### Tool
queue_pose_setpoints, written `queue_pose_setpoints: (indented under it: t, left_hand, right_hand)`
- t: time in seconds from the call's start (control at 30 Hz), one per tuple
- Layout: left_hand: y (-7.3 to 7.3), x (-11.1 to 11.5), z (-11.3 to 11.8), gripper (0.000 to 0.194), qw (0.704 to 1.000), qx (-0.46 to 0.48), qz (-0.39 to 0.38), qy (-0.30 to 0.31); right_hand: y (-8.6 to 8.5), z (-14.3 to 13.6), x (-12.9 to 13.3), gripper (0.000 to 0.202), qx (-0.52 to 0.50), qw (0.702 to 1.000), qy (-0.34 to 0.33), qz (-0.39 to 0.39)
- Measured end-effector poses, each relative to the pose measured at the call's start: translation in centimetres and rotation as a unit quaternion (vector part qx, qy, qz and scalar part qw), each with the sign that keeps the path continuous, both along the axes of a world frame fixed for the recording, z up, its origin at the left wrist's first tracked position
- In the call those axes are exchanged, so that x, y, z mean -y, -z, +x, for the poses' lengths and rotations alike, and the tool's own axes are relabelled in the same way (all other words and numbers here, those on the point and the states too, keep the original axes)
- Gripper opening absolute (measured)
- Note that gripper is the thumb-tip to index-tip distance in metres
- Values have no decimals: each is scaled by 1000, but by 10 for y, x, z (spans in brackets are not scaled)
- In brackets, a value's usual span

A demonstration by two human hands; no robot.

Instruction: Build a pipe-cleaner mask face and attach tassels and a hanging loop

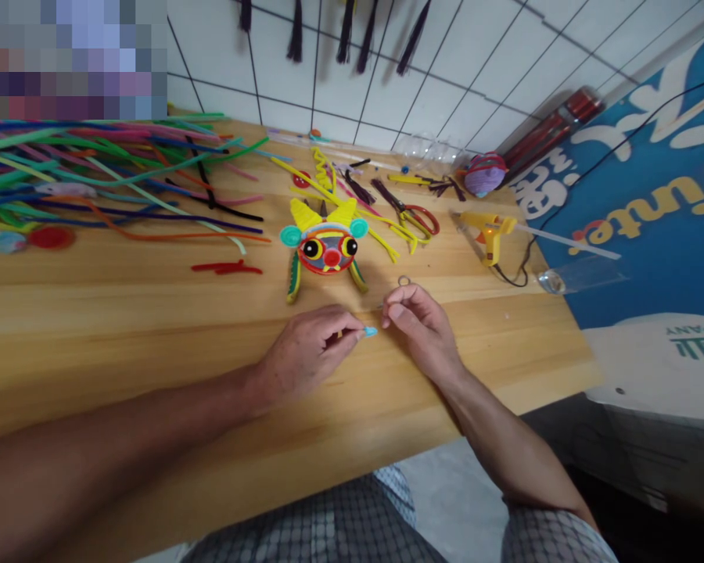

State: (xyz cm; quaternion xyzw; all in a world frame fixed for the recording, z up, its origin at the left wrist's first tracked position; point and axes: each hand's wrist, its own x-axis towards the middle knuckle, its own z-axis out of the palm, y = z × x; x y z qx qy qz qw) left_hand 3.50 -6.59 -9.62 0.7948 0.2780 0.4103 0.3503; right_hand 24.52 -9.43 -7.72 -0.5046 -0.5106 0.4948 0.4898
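My left hand (pixel 310 348) pinches a small light-blue piece (pixel 370 332), apparently fuzzy pipe cleaner, between thumb and fingertips just above the table. Close by on the right, my right hand (pixel 419 324) is closed around what looks like small scissors (pixel 404 280). One ring handle sticks out above its fingers, and a thin tip points left; the middle is hidden. Beyond both hands sits a colourful pipe-cleaner animal head (pixel 330 249) with yellow horns, turquoise ears, big black-and-white eyes and a red nose. Green-and-yellow strips hang at its two sides.
Many loose pipe cleaners (pixel 123 180) spread over the left of the wooden table (pixel 170 313). Short red pieces (pixel 228 267) lie nearer. Behind the head are larger scissors (pixel 414 215) and yellow stems. A yellow glue gun (pixel 490 232), purple yarn ball (pixel 484 173) and clear cup (pixel 580 277) stand right.
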Motion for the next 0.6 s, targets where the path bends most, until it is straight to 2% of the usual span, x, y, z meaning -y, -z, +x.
queue_pose_setpoints:
  t: [0.2, 0.4, 0.6]
  left_hand:
    - [1, 0, 0, 13, 1000, 0, 10, -3]
    - [1, 1, -1, 14, 1000, 2, 26, 4]
    - [1, 1, -1, 15, 1000, -11, 19, 14]
  right_hand:
    - [-7, 0, 6, 21, 59, 997, -51, 12]
    - [-7, 0, 6, 4, 180, 972, -103, 113]
    - [-8, -3, 4, 8, 228, 948, -125, 182]
